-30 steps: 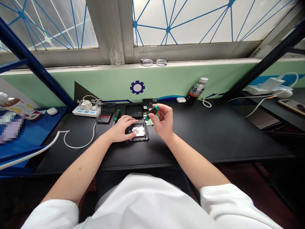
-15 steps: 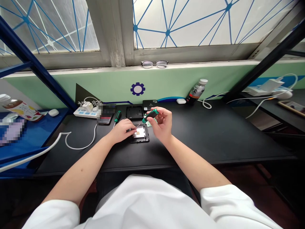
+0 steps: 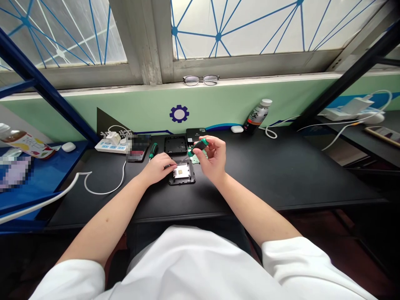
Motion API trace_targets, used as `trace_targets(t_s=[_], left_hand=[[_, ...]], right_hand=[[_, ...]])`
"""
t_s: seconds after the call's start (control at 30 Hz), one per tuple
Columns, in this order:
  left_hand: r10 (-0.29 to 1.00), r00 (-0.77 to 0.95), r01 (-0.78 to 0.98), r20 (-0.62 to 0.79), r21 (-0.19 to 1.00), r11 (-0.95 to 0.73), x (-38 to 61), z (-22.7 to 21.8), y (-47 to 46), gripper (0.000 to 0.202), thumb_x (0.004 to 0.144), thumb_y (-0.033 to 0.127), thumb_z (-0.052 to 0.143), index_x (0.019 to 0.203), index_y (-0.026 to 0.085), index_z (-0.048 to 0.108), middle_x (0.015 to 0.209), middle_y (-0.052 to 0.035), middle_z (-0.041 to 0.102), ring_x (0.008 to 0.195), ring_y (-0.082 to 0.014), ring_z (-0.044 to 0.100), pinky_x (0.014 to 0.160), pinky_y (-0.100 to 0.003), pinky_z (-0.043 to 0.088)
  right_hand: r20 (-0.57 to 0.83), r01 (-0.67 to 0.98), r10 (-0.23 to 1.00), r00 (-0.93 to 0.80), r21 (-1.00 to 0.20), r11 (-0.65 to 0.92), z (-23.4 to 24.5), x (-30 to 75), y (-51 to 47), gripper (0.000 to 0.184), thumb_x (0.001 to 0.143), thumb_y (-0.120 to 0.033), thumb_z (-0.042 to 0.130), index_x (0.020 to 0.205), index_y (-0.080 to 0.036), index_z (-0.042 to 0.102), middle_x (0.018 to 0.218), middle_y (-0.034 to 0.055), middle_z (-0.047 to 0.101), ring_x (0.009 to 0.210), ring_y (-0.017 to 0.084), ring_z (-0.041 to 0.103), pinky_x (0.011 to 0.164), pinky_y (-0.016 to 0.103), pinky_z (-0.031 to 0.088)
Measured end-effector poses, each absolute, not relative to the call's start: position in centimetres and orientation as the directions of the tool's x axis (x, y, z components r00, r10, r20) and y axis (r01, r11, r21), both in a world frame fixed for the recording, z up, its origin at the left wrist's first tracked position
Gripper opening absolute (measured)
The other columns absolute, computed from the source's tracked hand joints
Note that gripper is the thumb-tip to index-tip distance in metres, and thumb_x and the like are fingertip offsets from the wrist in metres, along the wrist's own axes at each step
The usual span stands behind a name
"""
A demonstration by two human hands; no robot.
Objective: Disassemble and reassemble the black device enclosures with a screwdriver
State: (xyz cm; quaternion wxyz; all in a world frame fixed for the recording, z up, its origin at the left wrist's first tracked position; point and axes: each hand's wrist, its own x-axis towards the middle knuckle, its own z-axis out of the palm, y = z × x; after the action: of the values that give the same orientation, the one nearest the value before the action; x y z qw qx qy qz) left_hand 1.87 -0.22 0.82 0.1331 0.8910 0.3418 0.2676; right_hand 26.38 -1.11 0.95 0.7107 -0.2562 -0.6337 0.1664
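A green and black screwdriver [image 3: 198, 146] is gripped in my right hand [image 3: 215, 158], tilted with its thin shaft running down to the left. My left hand [image 3: 160, 167] has its fingers pressed together at the upper left of an opened black device casing [image 3: 190, 181]. Whether those fingers pinch the screwdriver's tip or some small part is too fine to make out. A silvery plate [image 3: 181, 171] with a tan square sits inside the casing. Behind it lie a green circuit board [image 3: 196, 156], partly hidden by my right hand, and a black square cover [image 3: 175, 145].
A second green screwdriver [image 3: 153, 150] lies left of the cover. A black box [image 3: 196, 134] stands behind. Further left are a phone [image 3: 138, 152] and a white power strip [image 3: 109, 146] with its cable. At the back right, a dark drink bottle [image 3: 258, 116] leans beside a white case [image 3: 236, 129].
The screwdriver has tilted slightly more upright in my right hand. My left fingers have drawn back a little to the left, showing more of the plate. The view has shifted slightly.
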Motion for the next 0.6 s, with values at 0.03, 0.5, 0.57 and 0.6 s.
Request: trace_targets(t_s=[0.03,0.5,0.57,0.6], left_hand=[[0.681,0.628,0.542,0.377,0.416,-0.73,1.86,0.88,-0.25,0.029,0.107,0.038,0.057,0.095,0.024,0.078,0.091,-0.0083,0.077,0.095,-0.0266,0.067,0.089,-0.044,0.056],[0.66,0.688,0.527,0.304,0.417,-0.741,2.07,1.72,-0.95,0.017,0.1,0.034,0.063,0.101,0.024,0.077,0.102,-0.0088,0.074,0.108,-0.0282,0.064,0.099,-0.047,0.053],[0.66,0.687,0.528,0.303,0.416,-0.74,2.05,1.62,-0.88,0.016,0.1,0.034,0.064,0.101,0.024,0.077,0.101,-0.0088,0.073,0.106,-0.0281,0.064,0.097,-0.047,0.053],[0.66,0.687,0.528,0.304,0.415,-0.741,2.03,1.54,-0.84,0.016,0.1,0.034,0.064,0.1,0.024,0.077,0.101,-0.0089,0.073,0.106,-0.0281,0.064,0.096,-0.047,0.053]], right_hand=[[0.815,0.125,0.562,0.141,-0.577,0.807,0.94,26.52,-1.06,0.04,0.098,-0.039,0.076,0.128,-0.031,0.051,0.127,0.0083,0.067,0.101,0.019,0.077,0.086,0.037,0.067],[0.826,0.233,0.561,0.05,-0.556,0.798,0.81,27.1,-0.94,0.036,0.099,-0.034,0.074,0.131,-0.031,0.06,0.123,0.0081,0.072,0.105,0.021,0.074,0.084,0.037,0.065],[0.83,0.239,0.557,0.027,-0.546,0.803,0.85,27.12,-0.99,0.035,0.099,-0.035,0.073,0.131,-0.031,0.06,0.124,0.0084,0.072,0.107,0.022,0.074,0.084,0.038,0.065],[0.83,0.243,0.557,0.02,-0.545,0.803,0.87,27.13,-1.01,0.034,0.1,-0.037,0.073,0.13,-0.031,0.06,0.124,0.0086,0.072,0.108,0.022,0.074,0.083,0.038,0.065]])
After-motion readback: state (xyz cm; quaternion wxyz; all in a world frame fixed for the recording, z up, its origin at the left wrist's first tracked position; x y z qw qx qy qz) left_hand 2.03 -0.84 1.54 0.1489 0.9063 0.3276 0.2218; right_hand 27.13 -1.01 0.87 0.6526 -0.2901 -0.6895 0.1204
